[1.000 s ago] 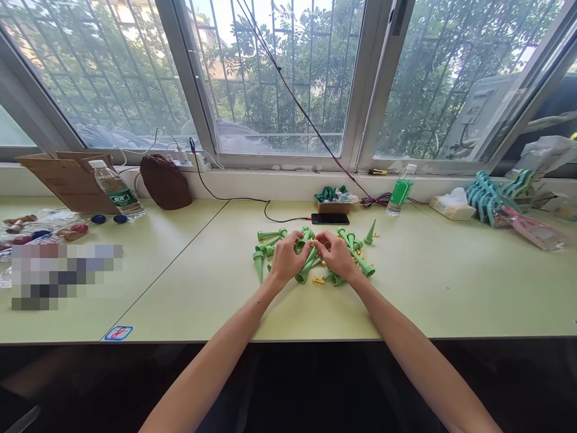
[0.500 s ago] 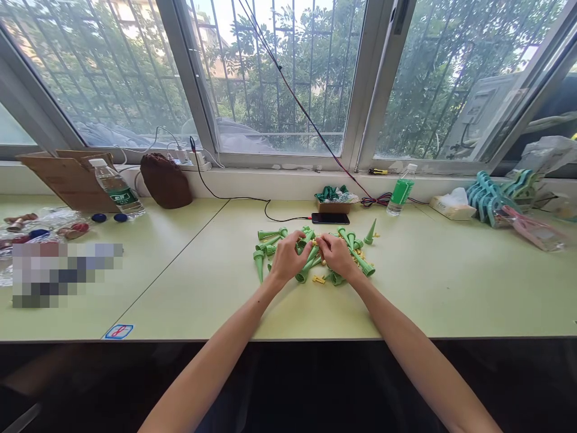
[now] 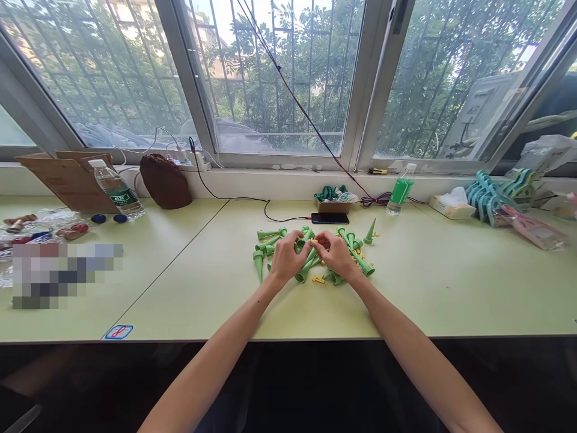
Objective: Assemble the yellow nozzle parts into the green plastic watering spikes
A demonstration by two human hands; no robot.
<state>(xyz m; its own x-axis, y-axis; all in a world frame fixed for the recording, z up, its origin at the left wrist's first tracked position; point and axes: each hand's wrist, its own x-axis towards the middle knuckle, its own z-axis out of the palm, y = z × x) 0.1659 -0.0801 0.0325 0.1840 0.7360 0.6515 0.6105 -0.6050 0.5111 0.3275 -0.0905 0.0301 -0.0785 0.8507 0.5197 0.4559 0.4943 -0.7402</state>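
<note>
My left hand [image 3: 287, 257] is closed over the middle of a pile of green plastic spikes [image 3: 310, 264], its thumb and forefinger drawn together. Green shows between its fingers, but I cannot tell whether that is held or lies behind. A small yellow plastic piece [image 3: 314, 242] is at the fingertips of my right hand [image 3: 336, 255], which pinches it close against the left thumb. Several spikes lie around both hands, with more small yellow pieces [image 3: 318, 279] among and in front of them. One spike [image 3: 370, 231] stands upright at the right.
Behind the pile lie a phone [image 3: 330, 218] on a cable and a small box [image 3: 333, 207] of green material. A bottle [image 3: 401, 191], tissue pack [image 3: 452, 206] and clothes hangers [image 3: 484, 198] stand to the right. Another bottle [image 3: 118, 189] and a brown bag [image 3: 164, 181] are at the left.
My right fingertips have shifted slightly left, closer to the left thumb, and the small yellow piece shows between the hands. The pile looks the same.
</note>
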